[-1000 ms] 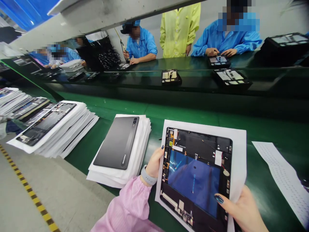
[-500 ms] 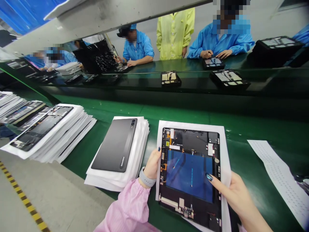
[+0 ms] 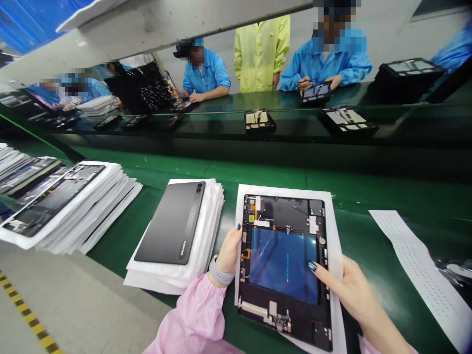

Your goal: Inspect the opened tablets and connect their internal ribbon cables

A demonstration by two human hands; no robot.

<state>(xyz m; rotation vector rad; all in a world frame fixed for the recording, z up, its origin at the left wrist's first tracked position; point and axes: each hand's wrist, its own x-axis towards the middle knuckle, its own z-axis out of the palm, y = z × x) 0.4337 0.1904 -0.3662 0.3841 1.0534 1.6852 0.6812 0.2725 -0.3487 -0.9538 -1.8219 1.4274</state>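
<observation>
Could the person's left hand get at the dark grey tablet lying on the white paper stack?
Probably yes. The left hand is right beside the white paper stack, and nothing stands between it and the dark grey tablet. It is holding the opened tablet, though, so it would likely have to let go first.

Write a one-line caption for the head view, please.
Left hand and right hand hold an open-backed tablet on white paper at a green workbench.

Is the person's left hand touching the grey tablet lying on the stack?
Apart. The head view shows the left hand to the right of the grey tablet, with a strip of white sheets between them.
</observation>
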